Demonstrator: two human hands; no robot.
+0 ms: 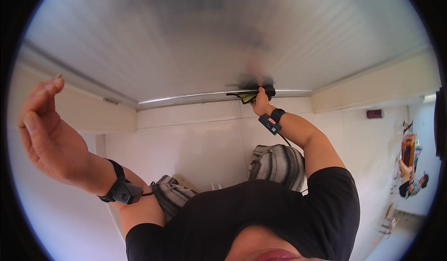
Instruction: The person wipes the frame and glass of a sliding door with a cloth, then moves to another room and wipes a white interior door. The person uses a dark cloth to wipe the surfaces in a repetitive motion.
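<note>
My right hand (261, 103) reaches forward and grips a dark, flat tool with a yellow-green part (247, 97); its exact kind cannot be told. The tool lies against the lower metal edge of a glossy grey panel (195, 51), which mirrors it and the hand in a blur. Raised at the far left, my left hand (57, 138) holds nothing. Its fingers are loosely curled and the thumb stands apart. It is nearest to the left cream side frame (94, 107). Both wrists wear black straps with small devices, one on the left wrist (124, 193) and one on the right wrist (270, 124).
Pale tiles (206, 138) extend below the panel, and another cream side frame (377, 79) borders it on the right. A dark red cylinder (374, 114) is farther right. Beyond it, a person in a striped top (415, 186) sits near an orange-brown piece of furniture (408, 151).
</note>
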